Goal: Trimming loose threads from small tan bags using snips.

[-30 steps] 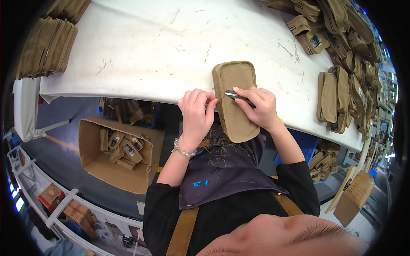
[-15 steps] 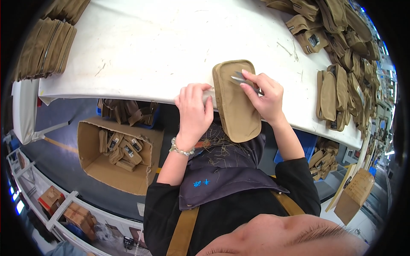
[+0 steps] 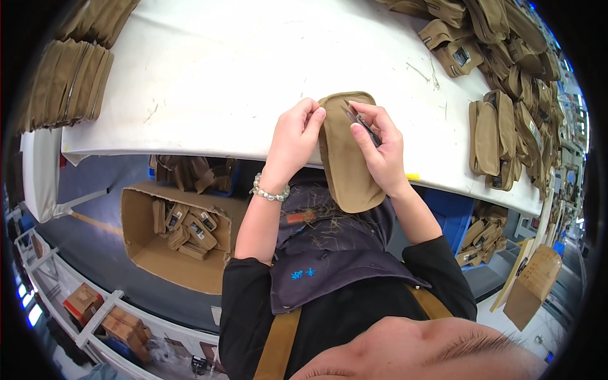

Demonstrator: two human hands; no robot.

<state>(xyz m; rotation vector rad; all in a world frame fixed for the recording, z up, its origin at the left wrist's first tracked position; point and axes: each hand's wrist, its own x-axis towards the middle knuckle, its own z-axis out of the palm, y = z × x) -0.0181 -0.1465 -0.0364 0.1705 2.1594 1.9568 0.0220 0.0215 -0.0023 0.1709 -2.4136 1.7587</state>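
Note:
A tan fabric pouch [image 3: 349, 149] with rounded corners leans against the table's front edge, its lower end over my lap. My left hand [image 3: 296, 136] is closed, thumb and forefinger pinched at the pouch's upper left edge. Whether a thread is also between those fingertips is too small to tell. My right hand [image 3: 382, 145] is closed around small dark metal thread snips [image 3: 363, 123], their points just above the upper part of the pouch.
A white-covered table [image 3: 221, 76] carries stacked tan pouches [image 3: 69, 82] at left and heaped ones [image 3: 500, 126] at right. Below stand a cardboard box [image 3: 149, 253] holding pouches and a blue bin [image 3: 446, 218]. Loose thread ends [image 3: 323, 221] litter my dark apron.
My left hand has moved up and right to the pouch's edge, its fingers now pinched. My right hand has shifted slightly left and down with the snips, which now point more steeply upward.

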